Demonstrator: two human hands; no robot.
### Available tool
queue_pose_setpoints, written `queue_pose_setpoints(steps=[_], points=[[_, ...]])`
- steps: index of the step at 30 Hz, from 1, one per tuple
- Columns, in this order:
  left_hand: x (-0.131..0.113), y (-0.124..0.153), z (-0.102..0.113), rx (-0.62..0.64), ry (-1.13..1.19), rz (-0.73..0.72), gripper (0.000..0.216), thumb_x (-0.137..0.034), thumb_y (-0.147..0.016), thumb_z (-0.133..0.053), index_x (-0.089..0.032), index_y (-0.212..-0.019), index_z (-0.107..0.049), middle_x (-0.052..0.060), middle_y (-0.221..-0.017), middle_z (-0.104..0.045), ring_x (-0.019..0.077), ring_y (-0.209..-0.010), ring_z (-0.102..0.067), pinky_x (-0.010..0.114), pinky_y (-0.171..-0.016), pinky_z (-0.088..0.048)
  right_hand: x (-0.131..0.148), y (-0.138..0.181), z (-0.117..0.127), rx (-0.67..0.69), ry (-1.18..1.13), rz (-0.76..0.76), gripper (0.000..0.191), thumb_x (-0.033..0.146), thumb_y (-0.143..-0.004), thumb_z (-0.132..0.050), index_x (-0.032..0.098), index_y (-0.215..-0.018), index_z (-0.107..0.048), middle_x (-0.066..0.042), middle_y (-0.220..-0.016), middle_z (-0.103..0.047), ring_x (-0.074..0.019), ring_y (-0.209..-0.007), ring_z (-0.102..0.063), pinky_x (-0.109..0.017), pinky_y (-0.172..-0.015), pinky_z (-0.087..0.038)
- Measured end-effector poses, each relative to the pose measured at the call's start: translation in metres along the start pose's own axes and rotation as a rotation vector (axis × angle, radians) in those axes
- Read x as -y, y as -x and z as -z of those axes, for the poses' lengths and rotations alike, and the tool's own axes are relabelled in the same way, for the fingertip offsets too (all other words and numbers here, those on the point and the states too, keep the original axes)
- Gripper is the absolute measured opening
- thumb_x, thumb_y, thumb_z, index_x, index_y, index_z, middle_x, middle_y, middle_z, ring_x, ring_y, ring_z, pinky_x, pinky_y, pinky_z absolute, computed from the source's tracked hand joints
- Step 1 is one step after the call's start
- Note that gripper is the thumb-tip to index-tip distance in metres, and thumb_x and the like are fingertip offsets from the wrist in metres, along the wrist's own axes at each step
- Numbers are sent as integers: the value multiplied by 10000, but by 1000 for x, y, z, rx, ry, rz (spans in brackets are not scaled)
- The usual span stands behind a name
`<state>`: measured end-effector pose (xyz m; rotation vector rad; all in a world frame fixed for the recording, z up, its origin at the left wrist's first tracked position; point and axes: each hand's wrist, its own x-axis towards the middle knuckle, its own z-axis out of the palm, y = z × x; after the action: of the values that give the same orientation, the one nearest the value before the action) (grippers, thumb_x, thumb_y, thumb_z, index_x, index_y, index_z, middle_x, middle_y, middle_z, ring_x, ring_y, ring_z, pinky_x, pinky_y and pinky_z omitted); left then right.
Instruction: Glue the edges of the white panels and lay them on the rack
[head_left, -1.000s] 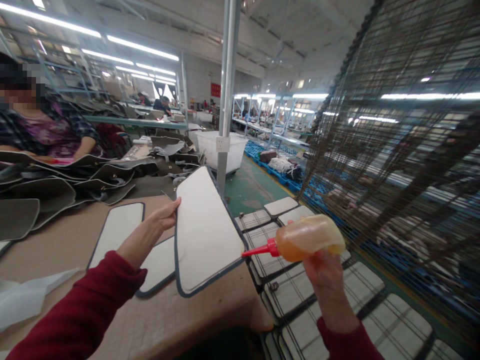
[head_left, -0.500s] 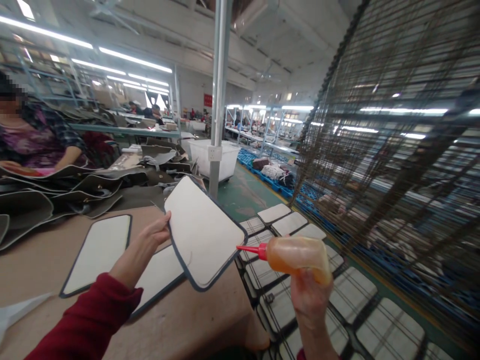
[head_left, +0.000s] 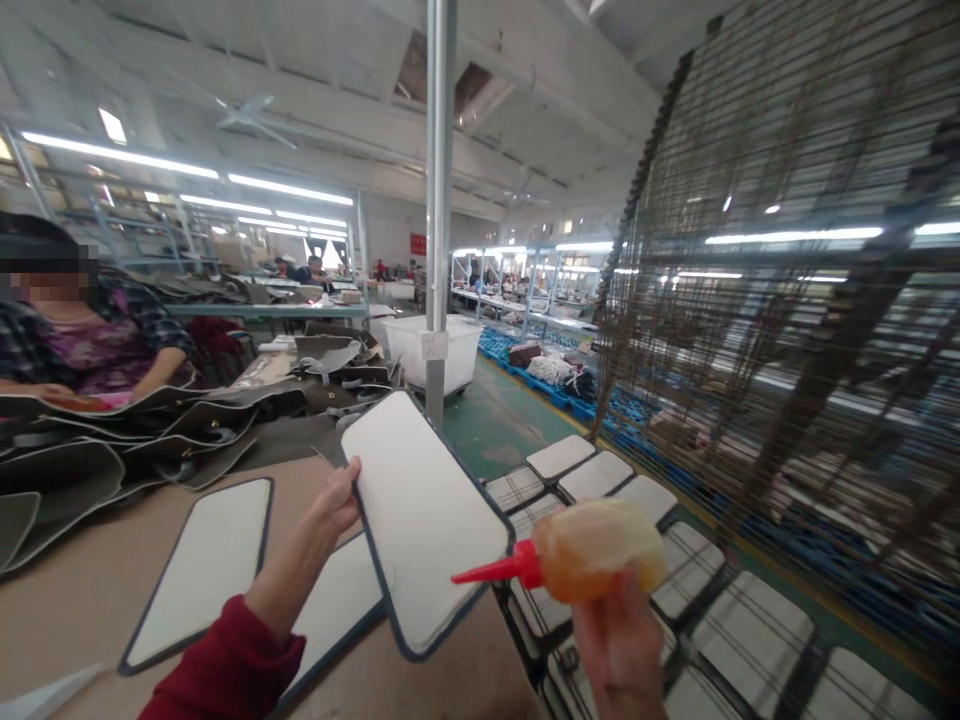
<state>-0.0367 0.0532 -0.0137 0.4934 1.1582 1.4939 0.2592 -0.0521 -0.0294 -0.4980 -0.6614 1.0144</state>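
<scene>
My left hand [head_left: 341, 498] grips the left edge of a white rounded panel [head_left: 427, 510] with dark blue edging, holding it tilted above the table. In my right hand [head_left: 619, 625] is a clear squeeze bottle [head_left: 600, 545] of amber liquid, lying on its side with its red nozzle [head_left: 487, 572] pointing left. The nozzle tip appears over the panel's lower right part; whether it touches the surface I cannot tell. A second white panel [head_left: 330, 610] lies on the table partly behind my left forearm. Another edged panel [head_left: 206, 565] rests flat farther left.
Brown tabletop [head_left: 315, 490] lies below my hands. Several white panels [head_left: 697, 560] sit on a wire rack to the right, beside upright wire mesh [head_left: 720, 250]. Grey sheets [head_left: 202, 430] are piled at left, near a seated person [head_left: 105, 340]. A metal post [head_left: 437, 200] stands ahead.
The nozzle tip has shifted from the panel's right corner leftward over its lower part. My view has tilted up, so hands, panel and bottle sit lower in the picture.
</scene>
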Motion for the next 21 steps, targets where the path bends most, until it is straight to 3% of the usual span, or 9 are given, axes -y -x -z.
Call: queue_pose_setpoints(steps=[3, 6, 9, 15, 21], points=[[-5, 14, -9, -32, -29, -70, 155, -87, -898, -530, -133, -1002, -635, 31, -644, -704, 139, -495, -645, 216, -518, -549, 25, -36, -22, -12, -42, 86, 466, 520, -675, -749, 281, -1071, -692, -76, -1076, -741, -300, -953, -702, -520, -933, -515], [-10, 29, -14, 64, -87, -89, 94, -74, -863, -575, -134, -857, -646, 32, -627, -701, 129, -454, -617, 206, -458, -516, 45, -67, -45, 56, -42, 152, 542, 466, -553, -843, 258, -1033, -701, -79, -1058, -743, -306, -962, -692, -550, -990, -461], [-15, 40, -16, 180, -139, -89, 78, -94, -856, -590, -133, -810, -639, 38, -624, -700, 133, -456, -617, 201, -433, -501, 49, -87, -60, 117, -4, 214, 515, 398, -522, -864, 252, -989, -702, -53, -984, -753, -259, -912, -694, -492, -977, -478], [-22, 54, -17, 293, -186, -60, 75, -166, -787, -696, -148, -839, -647, 46, -688, -719, 147, -505, -638, 215, -455, -517, 41, -103, -62, 158, 83, 265, 390, 377, -535, -846, 223, -856, -687, -19, -804, -730, -204, -786, -665, -433, -886, -509], [-23, 55, -17, 345, -166, -53, 139, -193, -761, -724, -152, -882, -668, 41, -699, -721, 147, -508, -631, 225, -458, -518, 37, -109, -56, 169, 83, 256, 384, 327, -531, -852, 231, -864, -688, 19, -788, -707, -168, -749, -647, -358, -819, -530]])
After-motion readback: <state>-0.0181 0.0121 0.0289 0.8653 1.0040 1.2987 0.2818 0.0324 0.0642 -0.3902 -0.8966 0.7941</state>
